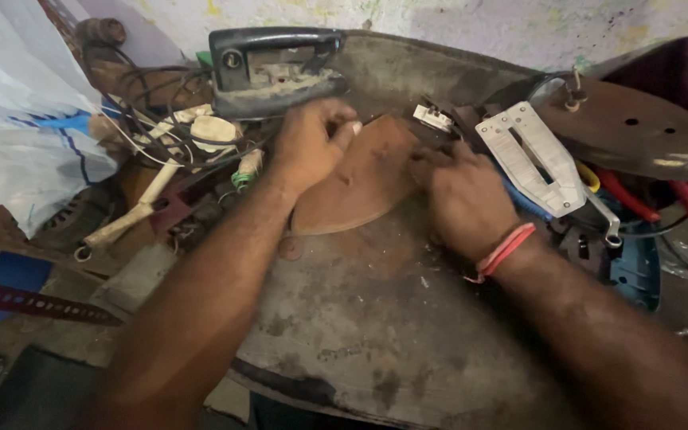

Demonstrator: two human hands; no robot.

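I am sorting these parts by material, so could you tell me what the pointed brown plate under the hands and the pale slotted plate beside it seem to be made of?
The pointed brown plate looks like metal, probably iron or steel: dull, matte, rust-brown all over. The pale slotted plate seems to be bare light metal, perhaps aluminium or plated steel: silvery-grey, faintly shiny, with clean-cut slots. The left hand and right hand both rest on the brown plate.

A white plastic bag [17,119], tangled black wires [157,111], a silvery slotted plate [531,159] and red-handled pliers [646,199] lie around.
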